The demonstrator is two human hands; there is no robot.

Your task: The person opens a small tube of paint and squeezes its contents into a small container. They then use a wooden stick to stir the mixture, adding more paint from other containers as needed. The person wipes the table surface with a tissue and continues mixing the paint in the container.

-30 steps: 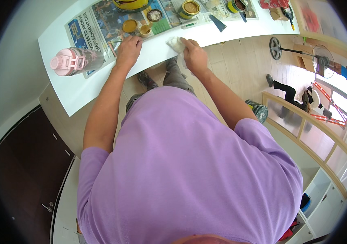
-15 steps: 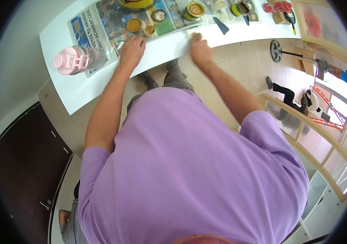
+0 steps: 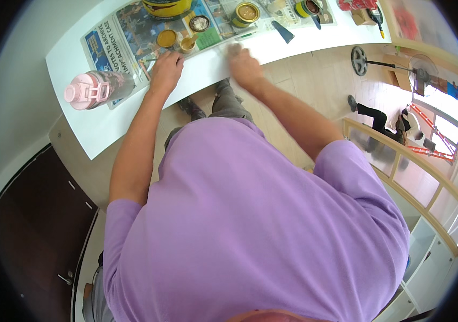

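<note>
My left hand (image 3: 166, 74) rests at the near edge of the white table (image 3: 207, 67), its fingers curled; what they close on, if anything, is hidden. Beside it lie a thin stick-like thing (image 3: 149, 60) and sheets of newspaper (image 3: 127, 37). My right hand (image 3: 245, 68) is over the table's front edge, its fingers smeared by motion. Just beyond my hands stand a small round container of mustard-yellow paste (image 3: 166, 38), a small cup with a stick (image 3: 187, 44), a dish with whitish contents (image 3: 199, 23) and an opened can (image 3: 245, 13).
A pink-lidded bottle (image 3: 97, 90) stands at the table's left. Farther right are a blue-grey scraper blade (image 3: 283, 32), another opened can (image 3: 307, 7) and a small box (image 3: 363, 17). A big yellow tub (image 3: 167, 7) stands at the back. A standing fan (image 3: 424, 75) and another person (image 3: 382, 121) are off right.
My right hand has shifted left along the table's front edge, still blurred. My left hand stays near the newspaper's edge. The whole view has moved slightly.
</note>
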